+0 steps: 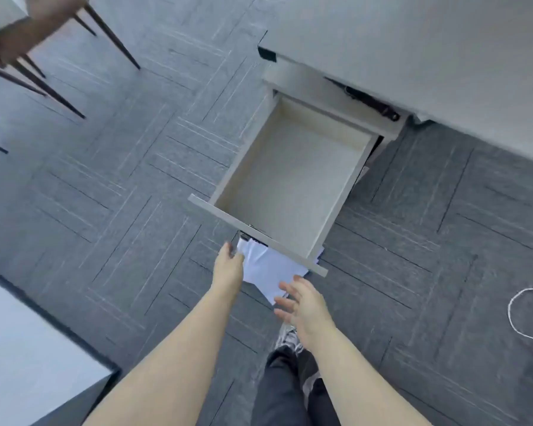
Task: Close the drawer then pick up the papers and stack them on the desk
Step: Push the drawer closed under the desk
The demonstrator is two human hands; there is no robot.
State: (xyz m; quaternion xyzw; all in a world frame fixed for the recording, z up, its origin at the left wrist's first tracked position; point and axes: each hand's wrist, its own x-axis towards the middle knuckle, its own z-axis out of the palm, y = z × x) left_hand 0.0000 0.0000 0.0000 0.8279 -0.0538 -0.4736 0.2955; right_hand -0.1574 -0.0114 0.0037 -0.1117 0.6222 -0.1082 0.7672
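Both forearms reach down: left hand (228, 265) curled at the corner of the papers (266, 270) on the floor beneath the open drawer (290, 182), grip unclear; right hand (302, 305) with fingers (285, 302) spread, empty; thin, limp, slippery sheets, best pinched at exposed edges.

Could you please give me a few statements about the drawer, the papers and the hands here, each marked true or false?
1. The drawer is pulled out and holds nothing. True.
2. The papers are stacked on the desk. False: they lie on the carpet, partly under the drawer front.
3. The left hand is at the left edge of the papers. True.
4. The right hand is a closed fist. False: it is open, fingers spread, above the papers.
5. A white cord lies on the carpet to the right. True.
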